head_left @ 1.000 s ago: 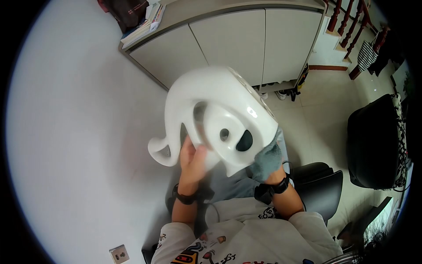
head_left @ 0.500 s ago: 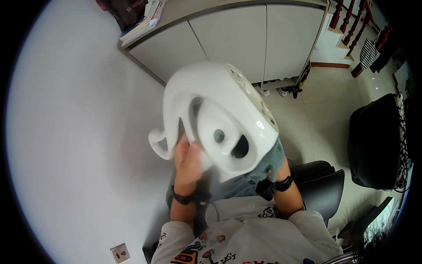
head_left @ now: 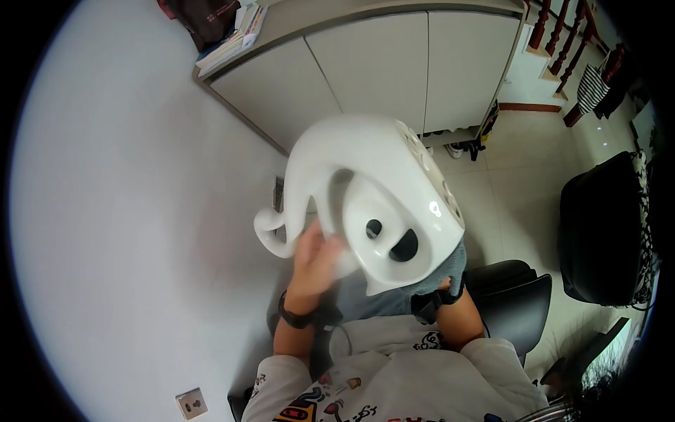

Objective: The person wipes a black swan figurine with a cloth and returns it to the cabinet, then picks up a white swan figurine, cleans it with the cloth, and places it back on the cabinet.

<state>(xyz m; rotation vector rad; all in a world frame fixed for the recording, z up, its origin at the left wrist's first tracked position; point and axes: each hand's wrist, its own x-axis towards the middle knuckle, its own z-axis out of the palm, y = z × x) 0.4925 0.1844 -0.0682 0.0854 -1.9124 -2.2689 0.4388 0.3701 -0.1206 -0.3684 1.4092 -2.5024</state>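
Note:
A large glossy white object [head_left: 351, 144] with a curled tail, see-through openings and a row of holes along its right edge is held up before my body. My left hand [head_left: 316, 260], somewhat blurred, grips it at the lower left, beside the curl. At the lower right, a grey-green cloth [head_left: 443, 273] lies against the object. My right hand [head_left: 448, 283] is at this cloth and mostly hidden by it and the object, so its fingers cannot be made out.
Behind the object stands a grey cabinet [head_left: 365, 60] with books [head_left: 235, 42] and a dark bag [head_left: 205, 21] on top. A black chair [head_left: 513, 295] is at my right, a black covered item [head_left: 598, 225] farther right. A wall [head_left: 126, 211] runs along the left.
The white object first shifted slightly left, then moved right and a little down, with both hands following. The cloth is now more hidden behind its lower right edge.

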